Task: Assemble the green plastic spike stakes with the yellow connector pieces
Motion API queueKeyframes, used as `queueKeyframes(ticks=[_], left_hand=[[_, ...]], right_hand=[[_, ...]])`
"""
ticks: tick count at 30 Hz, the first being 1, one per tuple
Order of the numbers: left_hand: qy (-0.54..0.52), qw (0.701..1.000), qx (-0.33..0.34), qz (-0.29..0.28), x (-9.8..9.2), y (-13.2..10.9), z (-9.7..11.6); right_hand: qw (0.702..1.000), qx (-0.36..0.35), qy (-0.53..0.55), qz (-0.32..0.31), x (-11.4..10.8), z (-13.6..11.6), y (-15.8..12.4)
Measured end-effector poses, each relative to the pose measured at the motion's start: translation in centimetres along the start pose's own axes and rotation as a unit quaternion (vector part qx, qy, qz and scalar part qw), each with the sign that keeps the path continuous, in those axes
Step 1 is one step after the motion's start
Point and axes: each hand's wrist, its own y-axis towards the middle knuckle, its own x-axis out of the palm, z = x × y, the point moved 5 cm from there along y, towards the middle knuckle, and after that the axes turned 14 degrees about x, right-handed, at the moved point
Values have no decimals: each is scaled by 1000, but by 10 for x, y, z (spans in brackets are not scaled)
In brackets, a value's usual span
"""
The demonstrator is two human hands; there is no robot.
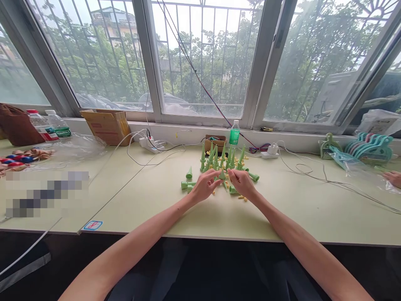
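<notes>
In the head view my left hand pinches a small green plastic cone between thumb and fingers. Close beside it, my right hand is closed with its fingertips together; what lies in them is too small or hidden to make out. Just beyond both hands, several green pointed towers stand upright in a cluster. To the left lie a loose green cone and green tube pieces. Another green tube rests right of the towers. Small yellow pegs are scattered near my right wrist.
A small open box and a green-labelled bottle stand behind the towers. Power strips and cables run along the back. Bottles, a cardboard box and beads are left; hangers and another person's hand are right.
</notes>
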Motion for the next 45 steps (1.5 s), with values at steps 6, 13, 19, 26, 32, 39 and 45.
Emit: queueKeyframes(ticks=[6, 13, 19, 26, 32, 39, 45], left_hand=[[-29, 998, -47, 41, -3, 1, 1], [-90, 990, -98, 34, 0, 1, -1], [-117, 987, -112, 1, 5, -1, -1], [-103, 989, -110, 6, 4, -2, -4], [-83, 993, -87, -2, 3, -1, -3], [-39, 999, -38, 2, 1, -1, -8], [-24, 999, -28, 6, 1, -1, -7]], right_hand=[[999, 12, 24, 19, -3, 3, 0], [997, 33, 61, 31, -7, 3, 0], [997, 22, 70, -3, -4, 1, -2], [999, 15, 47, -7, -1, 4, -1], [1000, 1, 19, -7, 0, 3, -2], [1000, -9, 7, 2, -2, -4, -2], [1000, -7, 19, 0, -2, -5, -2]])
